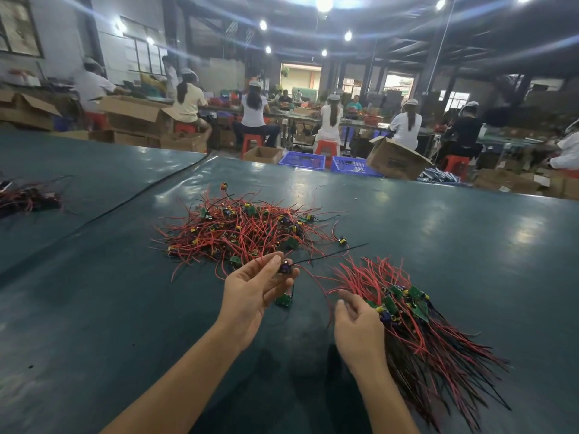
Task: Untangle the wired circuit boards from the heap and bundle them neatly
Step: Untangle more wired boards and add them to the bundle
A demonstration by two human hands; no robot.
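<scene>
L hand (pixel 250 296) w/ board (pixel 285 267) in fingertip pinch btw heap (pixel 238 233) & bundle (pixel 416 324); R hand (pixel 360 327) slack, half-open at bundle edge

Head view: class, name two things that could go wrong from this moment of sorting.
1. The board pinched in the left hand has a black wire lying across stray wires of the heap; lifting might drag those along.
2. A second green board dangles beneath that hand and could snag red wires of the bundle.
</scene>
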